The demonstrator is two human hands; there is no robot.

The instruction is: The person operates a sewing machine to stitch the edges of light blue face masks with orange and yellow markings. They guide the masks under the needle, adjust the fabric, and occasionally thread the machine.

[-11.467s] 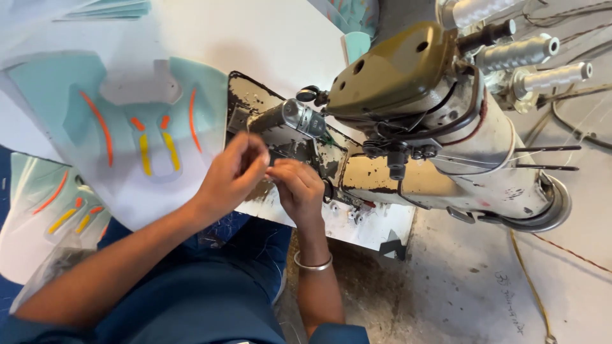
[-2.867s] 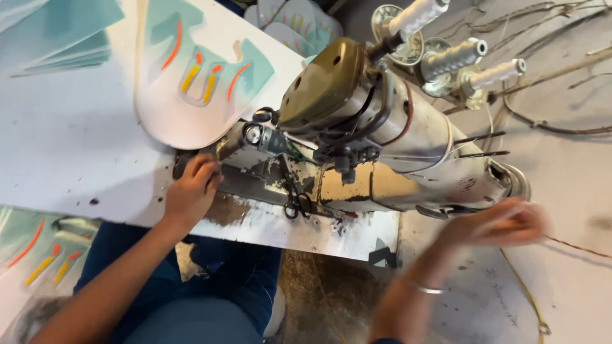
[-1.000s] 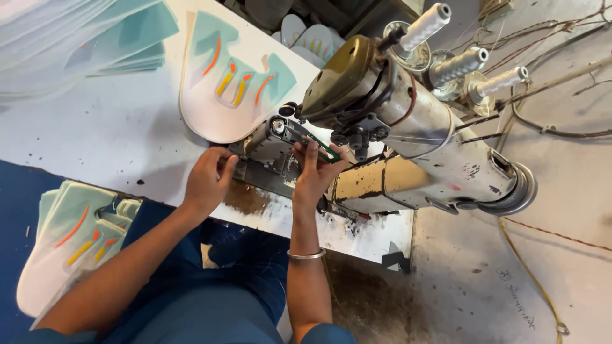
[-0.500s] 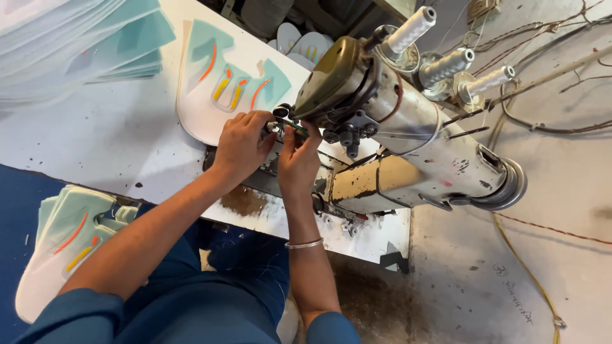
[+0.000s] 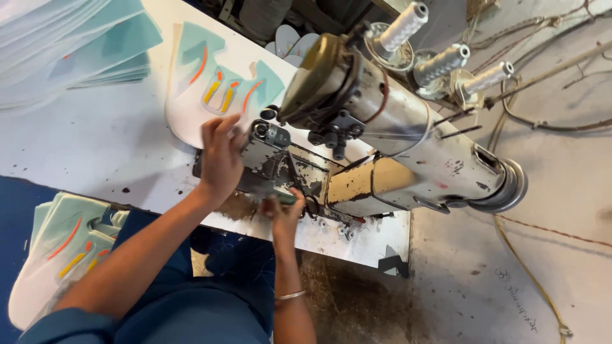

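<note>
Nearest, a stack of teal shoe pieces [image 5: 54,255] lies on the person's lap. Right hand [image 5: 285,213] is low at the front of the sewing machine [image 5: 382,127] – fingers curled at its base, whether they pinch anything can't be told. Left hand [image 5: 220,156] spread flat, fingertips on the teal and orange shoe piece [image 5: 213,95] lying on the white table [image 5: 83,140] just left of the machine head. Thread cones [image 5: 440,60] stand behind.

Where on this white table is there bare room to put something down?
The widest bare patch of the white table lies between the stack of teal pieces, the printed shoe upper and the near edge. It is crowded around the sewing machine, where the left hand and right hand work.
</note>
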